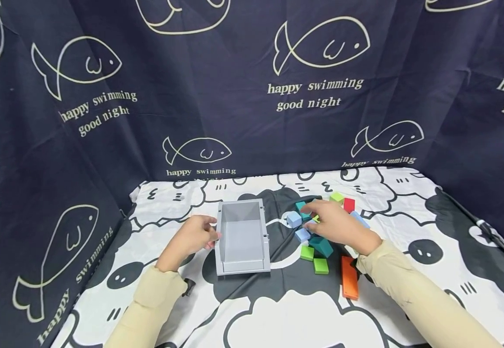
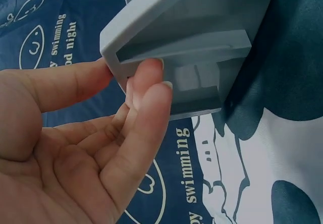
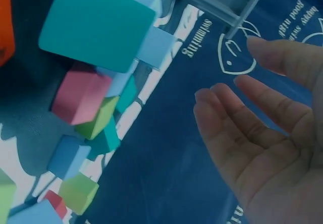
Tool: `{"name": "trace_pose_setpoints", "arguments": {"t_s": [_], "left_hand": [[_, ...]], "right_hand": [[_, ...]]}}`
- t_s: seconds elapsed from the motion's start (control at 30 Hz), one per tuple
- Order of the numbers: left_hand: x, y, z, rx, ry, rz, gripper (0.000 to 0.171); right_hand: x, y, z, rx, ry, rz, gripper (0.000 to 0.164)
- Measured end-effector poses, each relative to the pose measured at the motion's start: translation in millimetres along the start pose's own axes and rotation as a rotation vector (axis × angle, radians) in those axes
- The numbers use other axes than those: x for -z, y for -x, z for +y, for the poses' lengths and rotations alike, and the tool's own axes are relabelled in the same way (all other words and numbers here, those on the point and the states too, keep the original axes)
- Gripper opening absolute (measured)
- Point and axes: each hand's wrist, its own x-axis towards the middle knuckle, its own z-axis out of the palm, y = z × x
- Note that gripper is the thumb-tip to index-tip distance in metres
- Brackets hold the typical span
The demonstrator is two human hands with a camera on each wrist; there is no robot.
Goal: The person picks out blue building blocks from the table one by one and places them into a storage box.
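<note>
Curtain (image 1: 252,121): "happy swimming good night"
Grey box (image 1: 244,266): 1
Orange block (image 1: 349,278): 1
Left hand (image 1: 194,236): pinching the box's edge
Right hand (image 1: 336,224): loosely spread over the block pile (image 1: 321,246)

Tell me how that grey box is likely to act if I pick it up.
The grey box looks stiff, since its walls and rim run straight with no visible sag. It is probably light for its size, being hollow with nothing showing inside. Its squared-off shape makes rolling unlikely, though its smooth surface might feel a bit slippery.
</note>
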Motion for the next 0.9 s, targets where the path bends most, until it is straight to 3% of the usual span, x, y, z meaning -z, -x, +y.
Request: {"name": "trace_pose_setpoints", "arguments": {"t_s": [0.3,0.53,0.9], "left_hand": [[0.1,2.0,4.1,-0.025,-0.063,-0.015,0.046],[-0.2,1.8,6.1,-0.015,-0.088,-0.019,0.046],[-0.5,2.2,7.4,-0.01,-0.117,-0.018,0.045]], "right_hand": [[-16.4,-8.3,10.4,-0.034,-0.03,-0.081,0.033],[-21.7,-10.6,11.8,-0.051,-0.013,-0.124,0.02],[-31.5,-12.2,14.3,-0.024,0.026,-0.183,0.023]]}}
